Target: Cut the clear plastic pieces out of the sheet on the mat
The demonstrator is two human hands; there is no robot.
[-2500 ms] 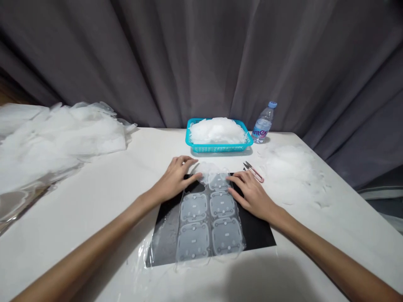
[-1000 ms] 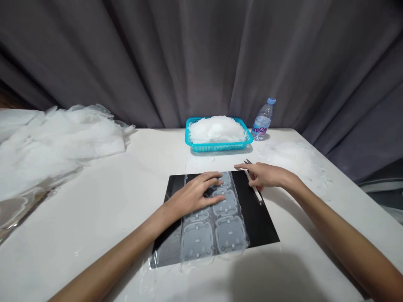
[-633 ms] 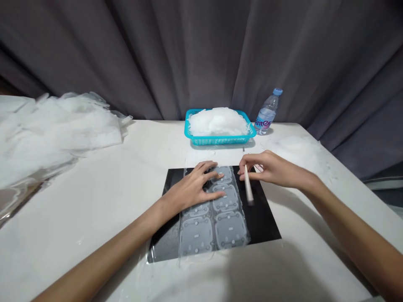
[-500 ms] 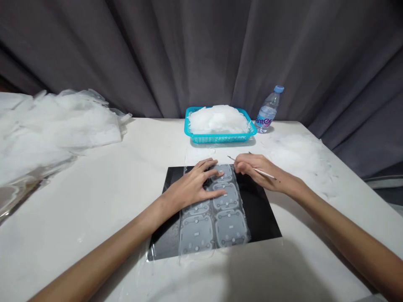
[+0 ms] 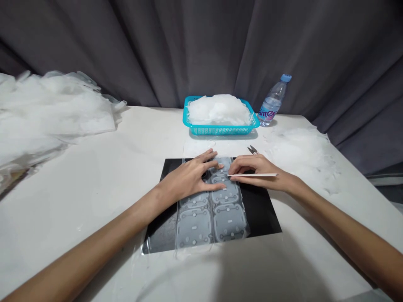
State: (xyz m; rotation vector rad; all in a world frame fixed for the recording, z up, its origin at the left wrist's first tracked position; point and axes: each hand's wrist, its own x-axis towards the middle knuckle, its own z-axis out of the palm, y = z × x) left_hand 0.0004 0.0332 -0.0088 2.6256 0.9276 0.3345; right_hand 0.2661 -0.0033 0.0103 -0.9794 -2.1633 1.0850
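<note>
A translucent sheet of rounded-square moulded pieces (image 5: 193, 228), several in two columns, lies on a black mat (image 5: 262, 214). My left hand (image 5: 197, 174) rests flat on the upper part of the sheet, fingers spread, covering some of the pieces. Pinched in my right hand (image 5: 252, 167) is a thin white stick-like tool (image 5: 260, 175) with a narrow dark tip. That tip meets the sheet just right of my left fingers, between two pieces of the right column. Behind my right knuckles show the dark blades of small scissors (image 5: 252, 149); their handles are hidden.
A turquoise basket (image 5: 223, 131) heaped with white translucent pieces stands at the back, beside a water bottle (image 5: 273, 102). A big pile of clear plastic sheets (image 5: 56, 109) covers the left. More translucent scraps (image 5: 302, 155) lie at right. A grey curtain (image 5: 201, 50) hangs behind the table.
My right hand has moved left onto the sheet and turned the tool level, its tip now at the sheet. More of the scissors shows. My left hand stays in place; the view has shifted slightly.
</note>
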